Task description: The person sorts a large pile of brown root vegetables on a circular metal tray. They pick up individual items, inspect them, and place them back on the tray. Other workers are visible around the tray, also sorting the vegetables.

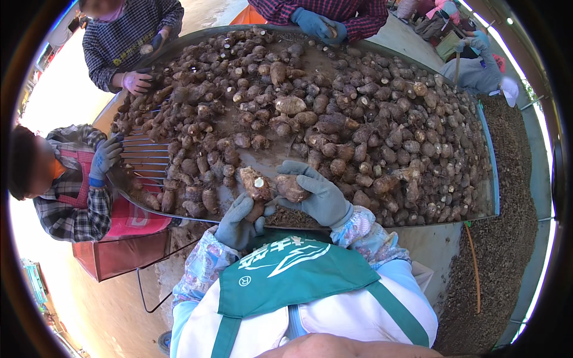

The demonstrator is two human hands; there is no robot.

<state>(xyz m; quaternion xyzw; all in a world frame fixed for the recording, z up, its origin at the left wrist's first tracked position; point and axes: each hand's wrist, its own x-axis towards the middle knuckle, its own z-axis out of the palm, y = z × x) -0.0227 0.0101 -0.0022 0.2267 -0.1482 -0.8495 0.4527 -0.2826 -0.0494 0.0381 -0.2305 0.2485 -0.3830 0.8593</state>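
Note:
Both my hands wear grey-blue work gloves and are raised over the near edge of a sorting table (259, 157). My left hand (237, 221) grips a brown taro corm (253, 181) that shows a pale, freshly cut spot. A smaller rounded lump (255, 212) sits below it between the same fingers; whether the two are joined, I cannot tell. In my right hand (323, 194) is a second taro corm (291, 188), egg-shaped and dirt-covered, held between thumb and fingers close beside the first. Heaped taro corms (380, 134) surround this spot, some with pale cut ends.
Metal bars (143, 154) form a grate at the table's left end, where a co-worker's gloved hand (106, 156) rests. Two other people stand across the table, one with blue gloves (320, 27). A large corm pile (488, 255) covers the floor at right. A red crate (121, 257) stands at left.

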